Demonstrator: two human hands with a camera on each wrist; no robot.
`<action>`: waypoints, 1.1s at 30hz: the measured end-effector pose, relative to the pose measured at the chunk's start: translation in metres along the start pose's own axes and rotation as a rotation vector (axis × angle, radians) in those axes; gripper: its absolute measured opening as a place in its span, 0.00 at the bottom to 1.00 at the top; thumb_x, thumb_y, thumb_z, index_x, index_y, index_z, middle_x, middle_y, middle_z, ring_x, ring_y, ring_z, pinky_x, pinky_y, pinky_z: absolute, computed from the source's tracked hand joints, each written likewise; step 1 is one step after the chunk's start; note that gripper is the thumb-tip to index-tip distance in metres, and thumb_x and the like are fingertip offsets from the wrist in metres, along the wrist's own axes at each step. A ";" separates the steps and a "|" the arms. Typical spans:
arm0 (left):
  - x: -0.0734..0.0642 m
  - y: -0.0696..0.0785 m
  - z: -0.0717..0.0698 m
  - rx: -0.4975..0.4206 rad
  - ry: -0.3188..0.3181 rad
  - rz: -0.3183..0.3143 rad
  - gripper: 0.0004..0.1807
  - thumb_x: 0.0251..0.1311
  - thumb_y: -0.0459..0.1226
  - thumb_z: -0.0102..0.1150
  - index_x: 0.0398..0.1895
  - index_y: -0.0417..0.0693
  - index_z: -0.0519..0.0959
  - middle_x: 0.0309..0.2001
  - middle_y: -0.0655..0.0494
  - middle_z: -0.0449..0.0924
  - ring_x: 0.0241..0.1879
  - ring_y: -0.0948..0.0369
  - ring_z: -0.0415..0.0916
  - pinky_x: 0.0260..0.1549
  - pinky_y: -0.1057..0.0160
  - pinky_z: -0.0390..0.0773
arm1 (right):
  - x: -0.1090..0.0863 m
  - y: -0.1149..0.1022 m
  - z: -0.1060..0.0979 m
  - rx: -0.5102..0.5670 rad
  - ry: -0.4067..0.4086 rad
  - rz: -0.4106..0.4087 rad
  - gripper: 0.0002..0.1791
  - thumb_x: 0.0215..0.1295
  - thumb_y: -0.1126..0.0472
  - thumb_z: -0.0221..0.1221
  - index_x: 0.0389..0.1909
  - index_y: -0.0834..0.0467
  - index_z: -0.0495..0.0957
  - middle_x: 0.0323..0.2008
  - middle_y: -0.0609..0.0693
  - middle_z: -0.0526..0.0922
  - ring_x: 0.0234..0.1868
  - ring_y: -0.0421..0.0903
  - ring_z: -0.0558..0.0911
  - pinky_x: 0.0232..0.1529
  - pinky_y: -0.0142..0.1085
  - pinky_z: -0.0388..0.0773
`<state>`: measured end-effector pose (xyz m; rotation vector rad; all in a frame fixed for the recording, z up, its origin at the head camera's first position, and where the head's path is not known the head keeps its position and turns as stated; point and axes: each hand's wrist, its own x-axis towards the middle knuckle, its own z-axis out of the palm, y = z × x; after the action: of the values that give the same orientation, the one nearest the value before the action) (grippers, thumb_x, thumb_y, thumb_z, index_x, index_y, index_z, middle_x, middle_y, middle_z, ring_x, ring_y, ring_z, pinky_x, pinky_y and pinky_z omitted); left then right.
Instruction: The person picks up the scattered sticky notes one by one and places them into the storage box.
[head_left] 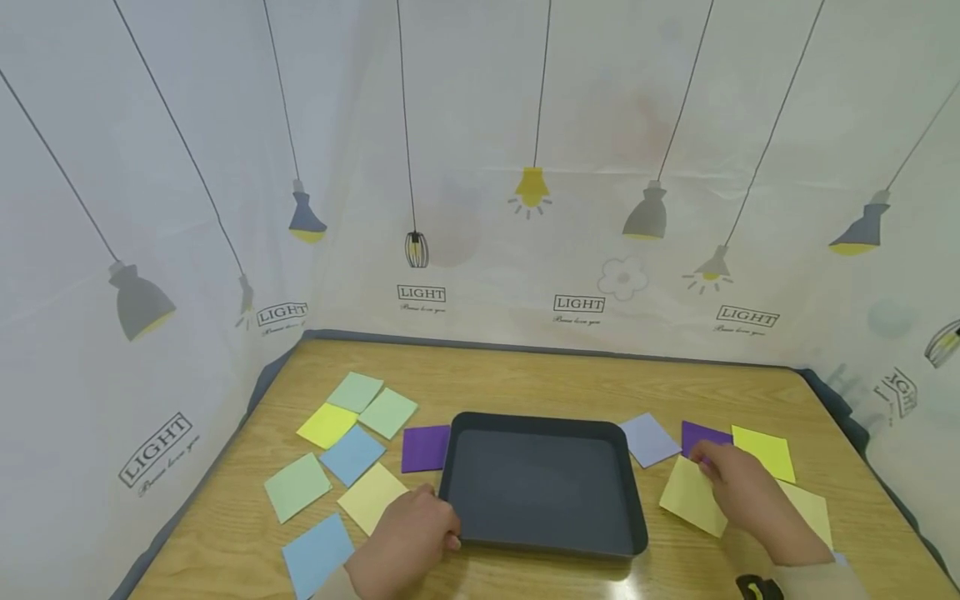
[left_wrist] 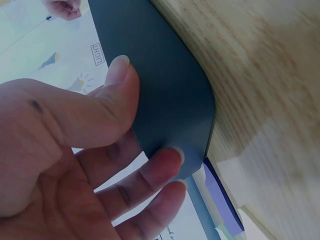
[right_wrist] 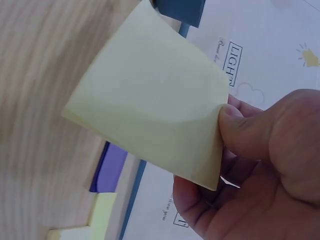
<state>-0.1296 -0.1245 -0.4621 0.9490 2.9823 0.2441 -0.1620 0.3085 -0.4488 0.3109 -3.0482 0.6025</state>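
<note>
A dark grey rectangular tray (head_left: pixel 540 483) lies on the table. My left hand (head_left: pixel 408 537) grips its near left corner; in the left wrist view the thumb lies against the outer wall (left_wrist: pixel 167 85) and fingertips curl at the rim. My right hand (head_left: pixel 753 492) pinches a pale yellow sticky note (right_wrist: pixel 150 100) by one corner between thumb and fingers. That note is raised and tilted over the table, to the right of the tray. Behind it are a purple note (head_left: pixel 701 433) and a bright yellow note (head_left: pixel 765 450); another pale yellow note (head_left: pixel 813 508) is partly hidden by my right wrist.
Left of the tray lie several notes: green (head_left: pixel 297 487), blue (head_left: pixel 318 554), pale yellow (head_left: pixel 371 496), bright yellow (head_left: pixel 327 425) and purple (head_left: pixel 425 448). A lavender note (head_left: pixel 649 439) is at the tray's right. A lamp-printed curtain (head_left: pixel 480 208) encloses the wooden table (head_left: pixel 525 375).
</note>
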 end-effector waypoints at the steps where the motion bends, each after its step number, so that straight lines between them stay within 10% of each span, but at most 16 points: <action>1: 0.000 0.000 0.000 -0.002 -0.001 0.000 0.04 0.51 0.41 0.76 0.22 0.58 0.89 0.24 0.68 0.85 0.32 0.57 0.80 0.38 0.58 0.84 | 0.000 -0.002 -0.001 -0.005 0.009 -0.008 0.07 0.68 0.74 0.55 0.40 0.65 0.80 0.35 0.55 0.86 0.34 0.50 0.82 0.34 0.46 0.80; 13: 0.000 0.002 0.000 -0.008 -0.001 0.002 0.04 0.51 0.40 0.76 0.22 0.58 0.89 0.24 0.68 0.85 0.28 0.62 0.74 0.29 0.65 0.77 | 0.007 -0.029 -0.014 0.019 0.048 -0.094 0.09 0.69 0.74 0.54 0.40 0.60 0.80 0.36 0.51 0.82 0.35 0.45 0.77 0.36 0.43 0.77; 21: 0.000 0.001 -0.001 0.014 0.020 0.018 0.04 0.50 0.40 0.76 0.22 0.59 0.89 0.24 0.68 0.86 0.30 0.60 0.78 0.44 0.57 0.84 | 0.015 -0.053 -0.020 0.101 -0.037 -0.111 0.10 0.70 0.74 0.54 0.41 0.59 0.81 0.42 0.54 0.85 0.42 0.49 0.81 0.40 0.44 0.78; 33: 0.002 0.001 0.001 0.012 -0.014 -0.006 0.03 0.52 0.42 0.75 0.24 0.59 0.90 0.24 0.69 0.85 0.26 0.65 0.70 0.27 0.66 0.75 | 0.030 -0.085 -0.016 0.205 -0.211 -0.153 0.11 0.72 0.72 0.53 0.37 0.55 0.80 0.35 0.46 0.80 0.36 0.44 0.73 0.35 0.36 0.72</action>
<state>-0.1306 -0.1229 -0.4628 0.9387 2.9772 0.2194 -0.1752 0.2315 -0.4007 0.6458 -3.1205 0.9279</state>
